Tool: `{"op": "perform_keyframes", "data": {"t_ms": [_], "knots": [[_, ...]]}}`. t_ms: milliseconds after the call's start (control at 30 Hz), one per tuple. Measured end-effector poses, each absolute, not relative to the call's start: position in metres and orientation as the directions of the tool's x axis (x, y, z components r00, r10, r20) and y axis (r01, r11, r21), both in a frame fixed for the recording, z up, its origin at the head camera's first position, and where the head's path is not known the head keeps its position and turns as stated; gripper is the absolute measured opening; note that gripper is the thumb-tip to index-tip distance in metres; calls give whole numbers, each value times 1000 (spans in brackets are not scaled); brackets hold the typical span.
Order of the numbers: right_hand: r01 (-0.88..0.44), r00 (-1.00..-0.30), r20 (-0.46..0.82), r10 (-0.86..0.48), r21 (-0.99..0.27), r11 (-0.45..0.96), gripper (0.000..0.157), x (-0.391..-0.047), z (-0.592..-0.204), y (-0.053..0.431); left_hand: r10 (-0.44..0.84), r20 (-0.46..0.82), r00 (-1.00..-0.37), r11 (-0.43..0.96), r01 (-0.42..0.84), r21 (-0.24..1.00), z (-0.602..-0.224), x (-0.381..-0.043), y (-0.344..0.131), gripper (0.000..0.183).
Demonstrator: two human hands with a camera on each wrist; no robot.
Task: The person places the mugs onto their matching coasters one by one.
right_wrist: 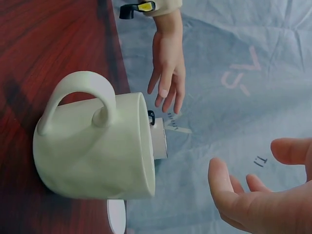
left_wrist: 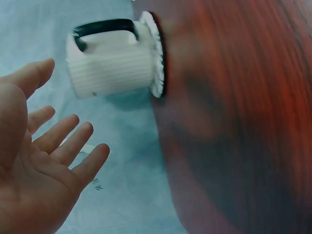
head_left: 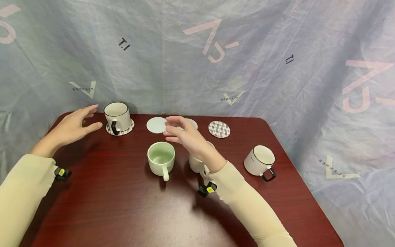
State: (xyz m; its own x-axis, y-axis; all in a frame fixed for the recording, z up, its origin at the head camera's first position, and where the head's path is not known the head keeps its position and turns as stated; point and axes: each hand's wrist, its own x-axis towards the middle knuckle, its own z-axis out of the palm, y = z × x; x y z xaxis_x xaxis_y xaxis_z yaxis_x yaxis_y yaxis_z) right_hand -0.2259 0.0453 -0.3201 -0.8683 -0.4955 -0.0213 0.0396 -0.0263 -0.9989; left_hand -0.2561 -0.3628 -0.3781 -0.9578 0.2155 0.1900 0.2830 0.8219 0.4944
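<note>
A white ribbed mug (head_left: 121,118) with a black rim and handle stands on a plaid coaster (head_left: 131,129) at the back left. Just left of that mug, my left hand (head_left: 72,125) hovers with fingers spread, touching nothing; the left wrist view shows the same gap between fingers and mug (left_wrist: 114,68). My right hand (head_left: 188,137) is in the air with loosely bent fingers and holds nothing. Below and left of it stands a light green mug (head_left: 161,159), large in the right wrist view (right_wrist: 97,146). Another pale mug (head_left: 195,164) is partly hidden behind my right wrist.
At the right stands a white mug (head_left: 258,161) with a black handle. Along the back lie a plain white coaster (head_left: 156,125), a second one (head_left: 192,123) partly covered by my right hand, and a plaid coaster (head_left: 219,129). A grey printed cloth (head_left: 191,79) hangs behind the table.
</note>
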Motion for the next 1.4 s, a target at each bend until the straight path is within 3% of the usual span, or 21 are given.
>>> {"op": "perform_keyframes", "data": {"t_ms": [700, 1400], "knots": [[-66, -863, 60, -502, -998, -5, 39, -205, -331, 74, 265, 327, -907, 770, 403, 495, -363, -244, -299, 76], [-84, -865, 78, -496, -996, -10, 39, -186, -343, 84, 293, 312, -904, 726, 422, 542, -379, -253, -262, 73]]}}
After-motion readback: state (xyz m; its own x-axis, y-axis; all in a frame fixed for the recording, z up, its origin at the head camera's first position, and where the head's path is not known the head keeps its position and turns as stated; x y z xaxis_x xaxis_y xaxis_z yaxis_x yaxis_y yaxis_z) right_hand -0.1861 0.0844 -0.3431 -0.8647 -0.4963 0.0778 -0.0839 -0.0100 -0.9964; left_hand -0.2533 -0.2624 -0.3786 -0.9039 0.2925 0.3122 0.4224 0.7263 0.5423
